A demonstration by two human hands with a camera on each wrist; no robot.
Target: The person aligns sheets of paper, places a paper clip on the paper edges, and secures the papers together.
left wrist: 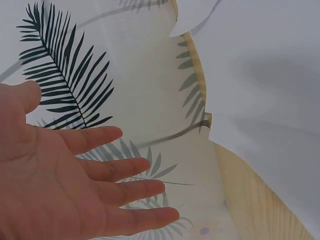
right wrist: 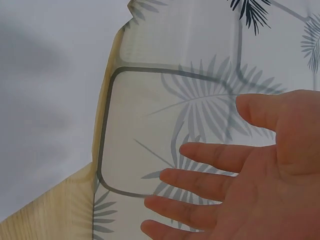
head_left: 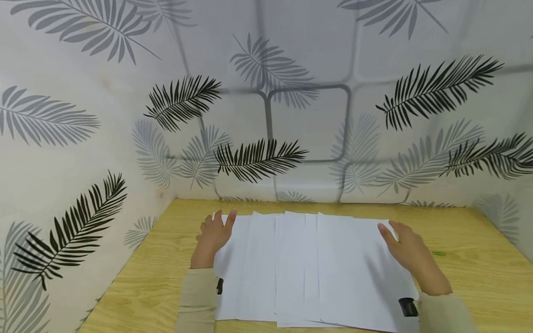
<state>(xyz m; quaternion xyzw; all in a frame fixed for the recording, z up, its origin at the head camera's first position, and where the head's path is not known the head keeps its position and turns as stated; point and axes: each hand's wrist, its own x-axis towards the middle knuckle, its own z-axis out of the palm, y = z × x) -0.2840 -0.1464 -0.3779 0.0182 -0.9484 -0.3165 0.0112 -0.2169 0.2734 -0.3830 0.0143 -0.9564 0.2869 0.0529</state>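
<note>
Several white paper sheets (head_left: 354,268) lie overlapping in a fanned row across the wooden table, their edges slightly uneven. Over the left end of the row is my left hand (head_left: 213,236), its fingers spread and holding nothing. My right hand (head_left: 405,247) hovers at the right end, thumb apart from the straight fingers, and it too holds nothing. In the left wrist view the left palm (left wrist: 55,185) faces the paper (left wrist: 270,75) from the side. The right wrist view shows the right palm (right wrist: 250,185) turned toward the sheets (right wrist: 45,95).
A small green paper clip (head_left: 439,253) lies on the table (head_left: 479,277) to the right of the right hand. Walls covered in leaf-patterned paper (head_left: 308,125) rise behind the table and along its left side. Black wrist-camera parts (head_left: 408,307) show near both sleeves.
</note>
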